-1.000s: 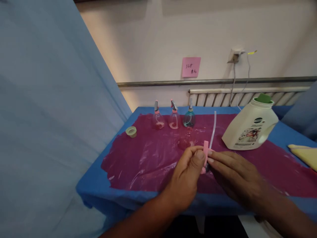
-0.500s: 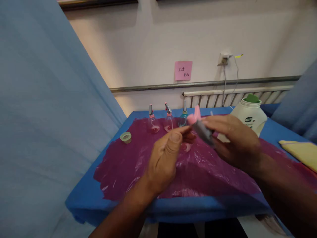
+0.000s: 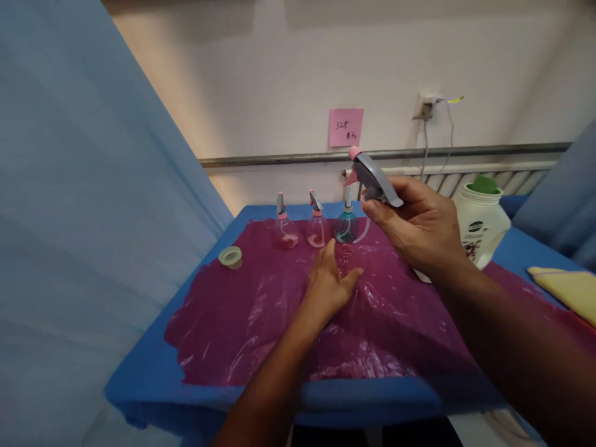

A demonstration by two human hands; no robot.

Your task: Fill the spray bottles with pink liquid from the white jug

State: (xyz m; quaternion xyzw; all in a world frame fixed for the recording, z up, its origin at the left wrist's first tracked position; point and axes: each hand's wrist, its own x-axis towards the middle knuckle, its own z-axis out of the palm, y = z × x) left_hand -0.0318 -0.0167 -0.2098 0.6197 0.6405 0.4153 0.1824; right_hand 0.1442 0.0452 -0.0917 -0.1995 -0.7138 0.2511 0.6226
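In my right hand [image 3: 419,226] is a grey and pink trigger spray head [image 3: 372,177], gripped near its collar and raised above the table. Its thin dip tube [image 3: 363,231] hangs down at the left. My left hand [image 3: 328,282] reaches low over the purple plastic sheet, thumb and fingers apart around a clear bottle [image 3: 345,250] with an uncovered mouth. Part of that bottle is hidden by the hand; whether skin touches it is unclear. Behind stand two clear spray bottles with pink collars, the left one [image 3: 285,234] and the middle one [image 3: 317,231], and a teal spray bottle [image 3: 346,226].
A pale green cup-like piece [image 3: 231,257] lies on the purple sheet [image 3: 233,323] at left. At right are a white jug [image 3: 482,226] with a green piece in its mouth and a yellow cloth [image 3: 565,290]. A blue curtain [image 3: 93,217] borders the left side.
My right hand has lifted and turned the spray head, so its nozzle now points up-left. My left hand has moved away from it, down and forward to the uncovered bottle.
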